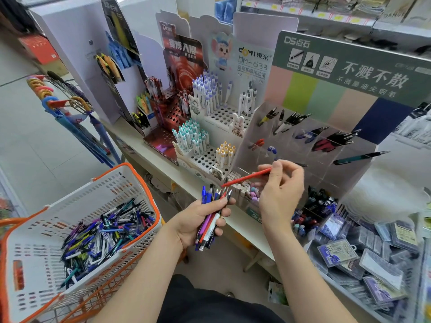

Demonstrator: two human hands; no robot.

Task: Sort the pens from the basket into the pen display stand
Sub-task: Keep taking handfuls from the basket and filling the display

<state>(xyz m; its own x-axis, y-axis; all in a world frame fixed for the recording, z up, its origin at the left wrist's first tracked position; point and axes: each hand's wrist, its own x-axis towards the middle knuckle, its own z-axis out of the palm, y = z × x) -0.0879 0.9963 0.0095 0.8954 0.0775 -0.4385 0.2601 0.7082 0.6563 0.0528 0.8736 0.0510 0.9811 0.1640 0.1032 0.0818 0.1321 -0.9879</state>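
While the left hand (198, 217) grips a bunch of pens (208, 229), right hand (279, 190) pinching a red pen (247, 177) before the clear stand (291, 136) at 1 o'clock, tip perhaps touching the bunch, basket (112, 190) of pens at 8 o'clock.

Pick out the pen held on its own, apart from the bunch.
The red pen, pinched alone by the right hand; the bunch of pens sits gripped in the left hand.

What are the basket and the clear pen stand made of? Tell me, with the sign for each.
Basket: looks like moulded plastic, matt white walls pierced with slots, orange rim. Pen stand: probably clear acrylic, glossy; the pens inside show through its walls.
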